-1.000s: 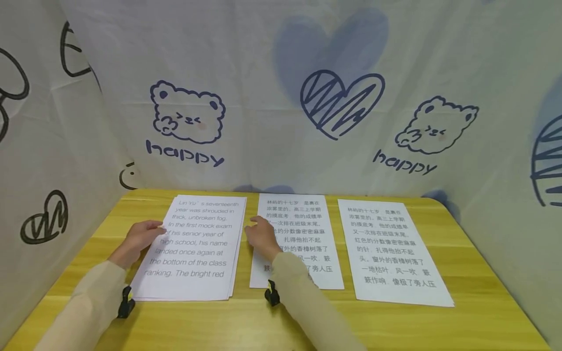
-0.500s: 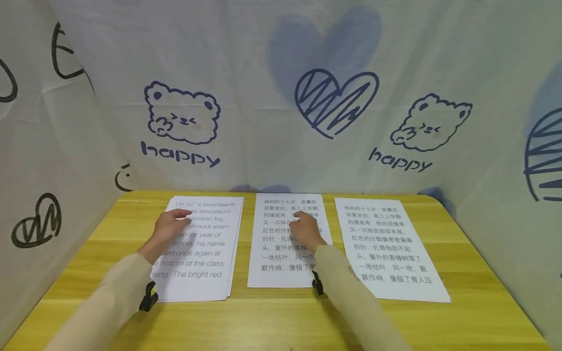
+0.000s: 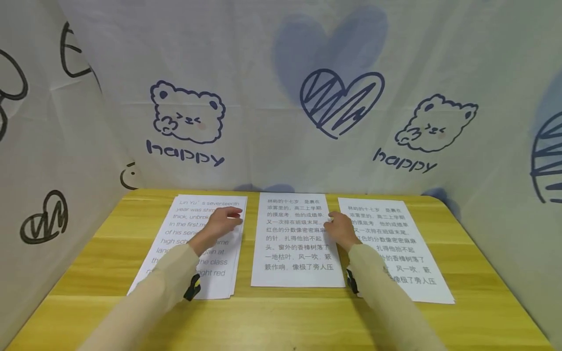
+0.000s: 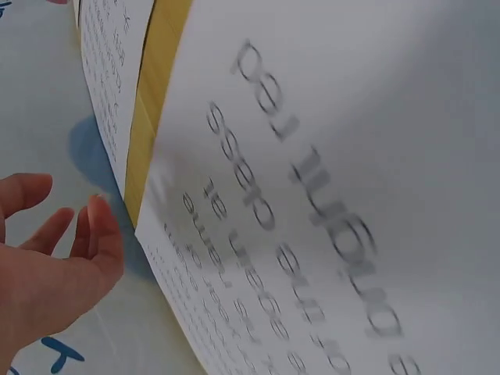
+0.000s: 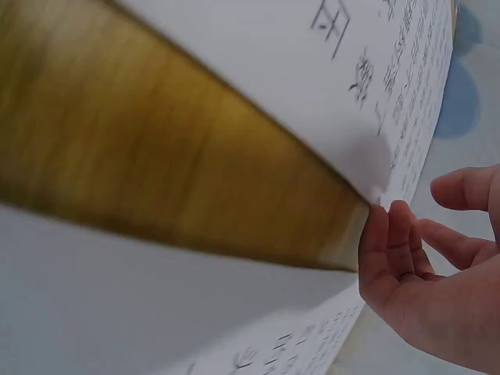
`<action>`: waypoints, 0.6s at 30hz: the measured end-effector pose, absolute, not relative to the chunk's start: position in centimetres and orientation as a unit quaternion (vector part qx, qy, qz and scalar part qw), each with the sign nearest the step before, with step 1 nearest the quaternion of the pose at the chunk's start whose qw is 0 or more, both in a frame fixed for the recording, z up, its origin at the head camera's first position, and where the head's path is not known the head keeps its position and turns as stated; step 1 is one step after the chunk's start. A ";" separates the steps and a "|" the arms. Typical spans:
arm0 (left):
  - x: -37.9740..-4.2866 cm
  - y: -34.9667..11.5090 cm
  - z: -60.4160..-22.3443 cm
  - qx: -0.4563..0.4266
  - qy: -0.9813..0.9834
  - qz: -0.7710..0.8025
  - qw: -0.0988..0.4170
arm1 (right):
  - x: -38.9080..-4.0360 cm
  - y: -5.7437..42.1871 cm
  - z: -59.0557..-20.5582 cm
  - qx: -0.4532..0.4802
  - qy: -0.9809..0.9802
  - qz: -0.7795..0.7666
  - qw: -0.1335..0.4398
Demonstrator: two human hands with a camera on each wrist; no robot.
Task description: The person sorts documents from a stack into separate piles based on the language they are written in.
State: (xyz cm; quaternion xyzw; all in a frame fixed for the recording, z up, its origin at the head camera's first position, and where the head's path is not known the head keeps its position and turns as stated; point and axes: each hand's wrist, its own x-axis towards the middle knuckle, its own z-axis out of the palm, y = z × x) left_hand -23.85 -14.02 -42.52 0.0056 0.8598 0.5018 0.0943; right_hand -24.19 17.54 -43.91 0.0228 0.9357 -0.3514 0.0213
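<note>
My left hand [image 3: 215, 228] hovers over the right part of a stack of white sheets with English print [image 3: 164, 258], fingers loosely bent and holding nothing. In the left wrist view, thumb and fingers of that hand [image 4: 66, 266] are apart. My right hand [image 3: 343, 230] is between the middle sheet with Chinese print [image 3: 290, 278] and the right-hand sheet with Chinese print [image 3: 421, 287]. Its fingertips are right at the middle sheet's right edge. In the right wrist view, this hand [image 5: 433, 289] has relaxed, curved fingers with the thumb apart, nothing between them.
The papers lie side by side on a yellow wood-grain table [image 3: 281, 321]. Behind and beside it hangs a white cloth [image 3: 259, 97] with bears, hearts and "happy" lettering. Each sleeve has a black wrist strap [image 3: 192, 287].
Both hands have travelled right. The left went from the English stack's left edge across to its right side, the right from the middle sheet's left edge to its right edge. The papers look unmoved.
</note>
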 end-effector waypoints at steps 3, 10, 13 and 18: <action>-24.2 -12.9 -42.8 0.011 0.854 0.506 0.124 | -24.2 18.3 -44.4 0.034 0.934 -0.353 0.031; -25.2 -11.5 -43.7 0.007 0.863 0.480 0.153 | -24.5 18.6 -45.2 0.054 0.932 -0.354 0.062; -25.5 -11.0 -43.9 -0.004 0.864 0.479 0.156 | -24.6 18.8 -45.3 0.048 0.936 -0.341 0.070; -26.1 -10.3 -44.2 -0.025 0.867 0.472 0.155 | -24.7 19.3 -45.3 0.038 0.941 -0.329 0.073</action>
